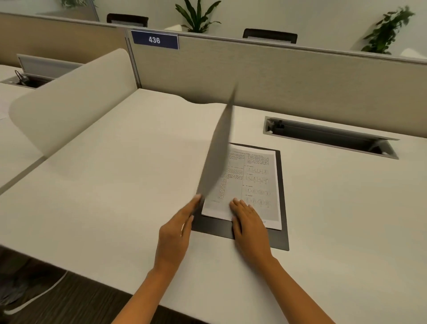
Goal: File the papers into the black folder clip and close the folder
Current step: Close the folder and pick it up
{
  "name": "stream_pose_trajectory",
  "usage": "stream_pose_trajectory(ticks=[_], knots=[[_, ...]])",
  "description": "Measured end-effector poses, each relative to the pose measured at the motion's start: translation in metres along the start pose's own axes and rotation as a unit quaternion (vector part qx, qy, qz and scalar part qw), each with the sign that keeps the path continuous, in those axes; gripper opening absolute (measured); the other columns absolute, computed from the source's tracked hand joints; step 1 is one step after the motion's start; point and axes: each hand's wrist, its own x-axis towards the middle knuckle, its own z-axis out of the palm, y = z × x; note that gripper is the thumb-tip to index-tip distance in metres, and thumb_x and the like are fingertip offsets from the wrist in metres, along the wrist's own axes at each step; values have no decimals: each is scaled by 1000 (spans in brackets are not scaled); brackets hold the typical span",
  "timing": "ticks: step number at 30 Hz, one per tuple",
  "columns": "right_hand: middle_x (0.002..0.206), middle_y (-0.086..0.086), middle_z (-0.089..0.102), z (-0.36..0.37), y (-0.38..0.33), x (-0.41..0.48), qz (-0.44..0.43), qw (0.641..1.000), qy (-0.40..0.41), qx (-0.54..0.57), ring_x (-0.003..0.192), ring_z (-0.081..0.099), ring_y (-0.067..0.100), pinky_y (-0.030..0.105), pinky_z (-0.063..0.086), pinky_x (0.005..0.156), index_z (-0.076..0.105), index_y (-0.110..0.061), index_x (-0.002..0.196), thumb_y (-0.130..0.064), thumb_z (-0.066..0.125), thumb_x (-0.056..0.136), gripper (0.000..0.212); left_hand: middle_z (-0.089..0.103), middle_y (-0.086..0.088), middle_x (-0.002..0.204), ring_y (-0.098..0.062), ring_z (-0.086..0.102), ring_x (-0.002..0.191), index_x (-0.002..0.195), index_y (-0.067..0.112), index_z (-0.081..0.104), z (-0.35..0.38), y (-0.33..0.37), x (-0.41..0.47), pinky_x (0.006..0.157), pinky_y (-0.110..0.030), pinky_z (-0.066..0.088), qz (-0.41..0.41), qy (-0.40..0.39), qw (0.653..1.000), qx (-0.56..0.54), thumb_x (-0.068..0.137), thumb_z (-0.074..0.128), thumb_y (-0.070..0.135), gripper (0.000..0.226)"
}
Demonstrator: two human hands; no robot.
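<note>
Two hands: left hand fingers flat against one raised folder cover, right hand fingers together on one paper stack.

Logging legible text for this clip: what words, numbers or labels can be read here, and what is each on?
"436": white digits on the blue sign fixed to the desk partition.
Printed sheet in the black folder: text and diagram rows, too small and blurred to read.
Nothing else legible.

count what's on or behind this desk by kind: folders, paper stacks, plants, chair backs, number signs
folder: 1
paper stack: 1
plants: 3
chair backs: 2
number sign: 1
total: 8
</note>
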Motion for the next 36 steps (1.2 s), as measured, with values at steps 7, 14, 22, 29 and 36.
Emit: stream_pose_trajectory(ticks=[7,14,22,29,36], knots=[[129,-3,60,-21,10,-39,20,996,-19,84,123,53,15,34,41,108,62,-20,123,-9,52,94,33,49,11,138,-13,52,123,136,28,45,5,-4,-4,95,-20,46,97,-133,981,99,83,65,3,62],[99,-21,72,-65,35,-83,169,958,121,198,95,65,-4,4,44,84,71,-32,96,6,53,88,43,50,12,137,-12,45,128,133,27,49,16,-1,-13,95,-18,40,94,-134,975,151,73,70,-9,73],[107,-8,69,-98,57,-72,326,898,198,219,105,60,14,25,42,91,68,-26,100,-6,48,92,28,59,11,127,-14,53,119,119,22,63,21,1,-16,102,-32,35,85,-145,975,148,82,38,1,49],[107,20,69,-97,34,-45,361,907,155,150,97,62,34,42,49,89,66,4,99,-19,47,95,30,48,12,138,-17,39,129,124,33,56,38,2,8,103,-36,23,-64,-141,976,150,90,56,29,34],[63,7,53,-88,10,-24,381,920,89,31,62,53,23,32,46,61,52,-5,63,-18,51,90,30,21,9,154,-22,20,142,140,38,34,47,-8,14,112,-39,23,-106,-198,967,124,89,52,46,54]])
